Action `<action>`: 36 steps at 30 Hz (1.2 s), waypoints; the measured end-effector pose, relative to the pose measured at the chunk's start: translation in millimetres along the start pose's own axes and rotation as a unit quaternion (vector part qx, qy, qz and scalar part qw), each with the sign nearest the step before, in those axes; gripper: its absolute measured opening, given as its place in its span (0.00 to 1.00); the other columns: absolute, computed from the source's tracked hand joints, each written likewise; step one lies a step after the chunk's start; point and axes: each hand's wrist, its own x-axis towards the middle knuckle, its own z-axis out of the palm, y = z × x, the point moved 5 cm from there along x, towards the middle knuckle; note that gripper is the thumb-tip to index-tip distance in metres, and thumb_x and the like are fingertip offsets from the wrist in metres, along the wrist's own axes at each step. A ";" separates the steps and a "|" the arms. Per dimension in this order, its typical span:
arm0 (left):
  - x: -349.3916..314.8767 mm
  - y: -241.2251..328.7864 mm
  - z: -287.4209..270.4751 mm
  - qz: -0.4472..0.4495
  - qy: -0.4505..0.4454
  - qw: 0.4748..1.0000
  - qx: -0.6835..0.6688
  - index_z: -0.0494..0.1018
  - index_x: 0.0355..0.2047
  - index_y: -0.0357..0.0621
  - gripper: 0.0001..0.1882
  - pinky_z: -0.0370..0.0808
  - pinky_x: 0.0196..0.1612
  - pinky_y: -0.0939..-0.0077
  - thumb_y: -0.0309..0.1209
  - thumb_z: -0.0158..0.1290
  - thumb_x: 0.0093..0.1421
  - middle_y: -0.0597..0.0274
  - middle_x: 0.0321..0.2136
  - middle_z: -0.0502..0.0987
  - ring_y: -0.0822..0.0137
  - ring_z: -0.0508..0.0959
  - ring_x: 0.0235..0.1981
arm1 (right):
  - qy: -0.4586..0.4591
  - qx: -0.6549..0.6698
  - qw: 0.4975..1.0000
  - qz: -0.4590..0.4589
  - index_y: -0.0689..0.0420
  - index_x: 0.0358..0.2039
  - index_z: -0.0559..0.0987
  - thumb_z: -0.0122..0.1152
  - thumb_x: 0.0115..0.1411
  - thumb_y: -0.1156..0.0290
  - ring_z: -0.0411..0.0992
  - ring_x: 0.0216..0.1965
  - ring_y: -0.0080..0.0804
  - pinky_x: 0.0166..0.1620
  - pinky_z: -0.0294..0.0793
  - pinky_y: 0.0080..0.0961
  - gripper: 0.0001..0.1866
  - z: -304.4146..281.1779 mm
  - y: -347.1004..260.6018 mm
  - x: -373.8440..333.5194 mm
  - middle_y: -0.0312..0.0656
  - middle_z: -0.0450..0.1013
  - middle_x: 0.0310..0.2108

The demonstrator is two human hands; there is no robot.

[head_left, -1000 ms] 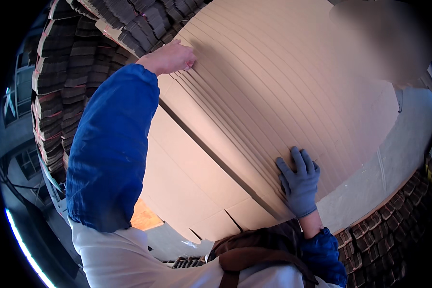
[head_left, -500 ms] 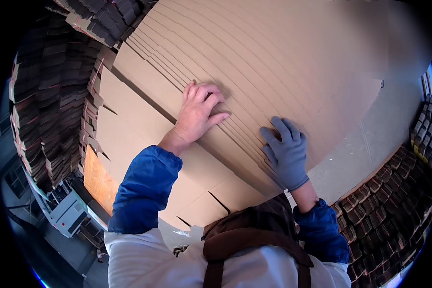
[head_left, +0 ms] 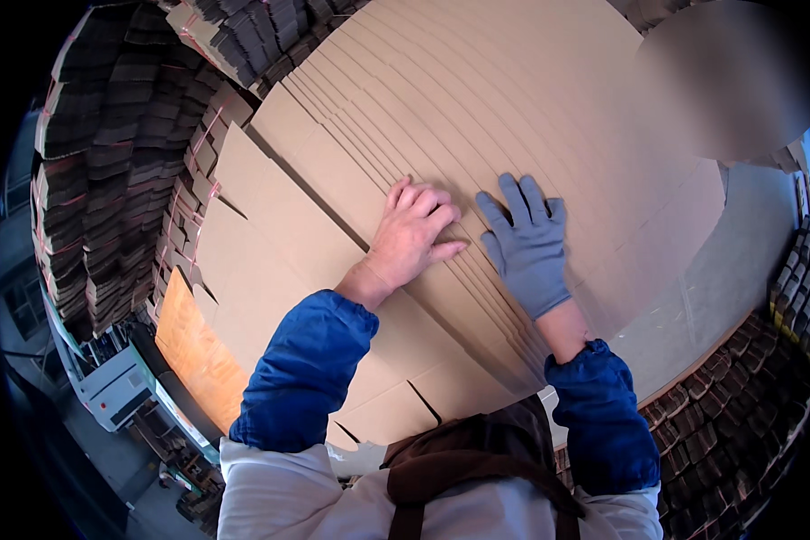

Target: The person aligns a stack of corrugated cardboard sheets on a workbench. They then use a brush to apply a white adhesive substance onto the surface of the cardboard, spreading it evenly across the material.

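A spread of overlapping brown cardboard sheets lies in front of me, their edges fanned out in narrow steps. My bare left hand rests on the stepped edges, fingers bent with the tips against the cardboard and the thumb held apart. To its right, my right hand, in a grey glove, lies nearly flat on the sheets with its fingers spread. Neither hand is closed around a sheet. Nearer and to the left is another slotted cardboard sheet, separated from the fan by a dark gap.
Tall strapped cardboard stacks stand at the left. More bundled cardboard fills the lower right, beside grey floor. An orange-brown board and a grey machine are at the lower left. A blurred round patch covers the upper right.
The view has shifted, so the sheets appear farther right and lower. My right hand has slid forward over the sheets and its fingers are straighter. My left hand stays by the stepped edges.
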 end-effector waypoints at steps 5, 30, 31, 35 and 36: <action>-2.1 -1.2 0.0 -0.003 -0.001 1.000 -0.001 0.76 0.40 0.51 0.23 0.57 0.69 0.42 0.39 0.72 0.44 0.66 0.45 0.71 0.57 0.69 0.56 | 0.007 0.001 1.000 0.001 0.44 0.60 0.75 0.66 0.55 0.58 0.56 0.66 0.45 0.58 0.56 0.52 0.30 -1.6 1.3 -0.2 0.42 0.61 0.65; -22.0 30.3 4.4 0.020 -0.030 0.999 -0.001 0.75 0.43 0.53 0.22 0.59 0.66 0.45 0.40 0.68 0.49 0.67 0.44 0.71 0.59 0.70 0.53 | -0.026 0.015 0.999 0.019 0.44 0.61 0.75 0.65 0.57 0.54 0.54 0.68 0.46 0.62 0.50 0.64 0.31 1.8 -8.6 -17.5 0.43 0.59 0.67; -20.1 31.2 5.3 0.024 -0.027 0.999 0.007 0.76 0.42 0.53 0.22 0.59 0.66 0.46 0.40 0.69 0.48 0.68 0.43 0.71 0.59 0.70 0.51 | -0.034 0.013 0.999 0.021 0.44 0.61 0.74 0.65 0.57 0.54 0.54 0.68 0.45 0.62 0.50 0.64 0.31 1.1 -7.5 -18.2 0.42 0.59 0.67; -24.0 25.3 10.6 0.031 -0.012 0.999 0.000 0.78 0.38 0.56 0.17 0.57 0.67 0.45 0.43 0.68 0.50 0.71 0.43 0.72 0.61 0.69 0.53 | -0.015 0.017 1.000 0.007 0.45 0.62 0.73 0.63 0.59 0.55 0.56 0.67 0.48 0.62 0.50 0.61 0.30 2.7 -8.0 -19.0 0.44 0.59 0.68; -25.4 24.5 11.2 0.033 -0.014 0.999 0.000 0.78 0.39 0.56 0.17 0.57 0.67 0.45 0.43 0.68 0.50 0.71 0.43 0.72 0.61 0.69 0.53 | -0.019 0.018 1.000 0.007 0.45 0.62 0.73 0.62 0.59 0.55 0.56 0.67 0.47 0.61 0.51 0.61 0.30 1.9 -8.6 -18.8 0.44 0.59 0.68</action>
